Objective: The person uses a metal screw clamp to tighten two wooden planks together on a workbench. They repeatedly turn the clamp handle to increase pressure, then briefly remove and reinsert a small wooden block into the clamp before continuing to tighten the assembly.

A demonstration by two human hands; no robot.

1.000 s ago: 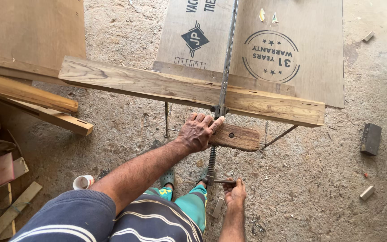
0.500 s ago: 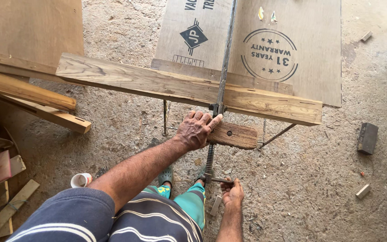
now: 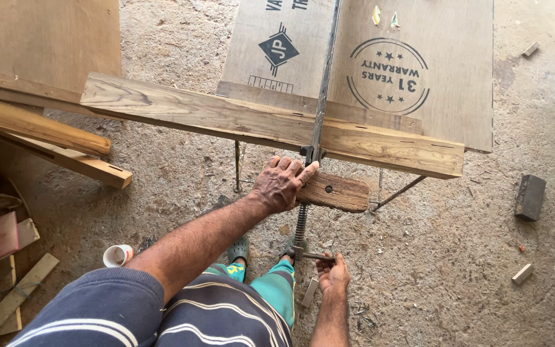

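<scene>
Clamp work on a gritty concrete floor: the left hand [image 3: 282, 185] presses palm-down on a small wooden block [image 3: 335, 191] beside the long bar clamp [image 3: 319, 96], which crosses a thick plank [image 3: 226, 119]. Nearer, the right hand [image 3: 333, 275] pinches the clamp's screw handle [image 3: 313, 256]. A dark block [image 3: 530, 196] lies far right.

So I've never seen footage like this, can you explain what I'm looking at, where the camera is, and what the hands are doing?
The camera sits on a person's head and looks down, so you see their own arms and legs. The left hand presses on a small wooden block beside a long metal bar clamp. The right hand grips the clamp's crank handle at the end of its threaded screw. The clamp crosses a thick wooden plank on a metal stand. Plywood sheets, timber offcuts and a small cup lie on the concrete floor.
</scene>
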